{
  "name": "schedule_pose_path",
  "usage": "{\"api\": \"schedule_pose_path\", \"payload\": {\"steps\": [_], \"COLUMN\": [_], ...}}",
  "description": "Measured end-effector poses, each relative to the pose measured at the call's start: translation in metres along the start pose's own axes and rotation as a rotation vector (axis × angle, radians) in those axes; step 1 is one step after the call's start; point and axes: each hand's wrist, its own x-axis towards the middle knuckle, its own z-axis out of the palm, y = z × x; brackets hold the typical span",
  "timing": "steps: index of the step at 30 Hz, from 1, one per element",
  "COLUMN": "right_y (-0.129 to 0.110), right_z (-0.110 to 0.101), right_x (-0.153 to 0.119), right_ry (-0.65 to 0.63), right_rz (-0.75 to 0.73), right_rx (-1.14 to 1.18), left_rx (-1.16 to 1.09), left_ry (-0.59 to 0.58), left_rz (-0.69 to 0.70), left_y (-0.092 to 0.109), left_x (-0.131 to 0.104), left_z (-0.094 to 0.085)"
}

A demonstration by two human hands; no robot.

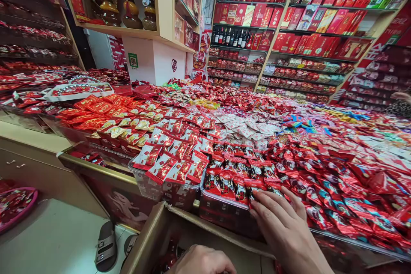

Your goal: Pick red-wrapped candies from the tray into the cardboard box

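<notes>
Right hand [282, 222]: flat, fingers spread, resting on red candy packets [236, 184] in a clear bin [221, 209].
Left hand [201, 262]: inside cardboard box [154, 235], grip hidden.
Floor: sandal [106, 246] beside box.

Small dark-red candy packets [239, 182] lie flat in overlapping rows, filling a clear tray [221, 209] directly under and ahead of the right grip [282, 222].

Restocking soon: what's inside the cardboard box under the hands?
Inside the cardboard box, a few red packets show in shadow. The left hand and the box flap cover the rest.
</notes>
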Motion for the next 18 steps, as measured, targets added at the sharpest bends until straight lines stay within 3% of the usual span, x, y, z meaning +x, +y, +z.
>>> {"api": "schedule_pose_path", "payload": {"steps": [5,10,15,18], "right_y": [-0.006,-0.013,-0.013,-0.008], "right_z": [0.004,0.005,0.006,0.001], "right_x": [0.0,-0.008,-0.008,-0.011], "right_ry": [0.056,0.202,0.162,0.118], "right_rz": [0.042,0.15,0.145,0.032], "right_rx": [0.06,0.129,0.087,0.012], "left_rx": [0.038,0.12,0.144,0.164], "left_ry": [0.002,0.004,-0.008,-0.035], "left_rz": [0.018,0.053,0.077,0.066], "left_y": [0.0,-0.003,-0.005,-0.004], "left_x": [0.0,0.0,0.0,0.001], "left_z": [0.001,0.003,0.005,0.004]}}
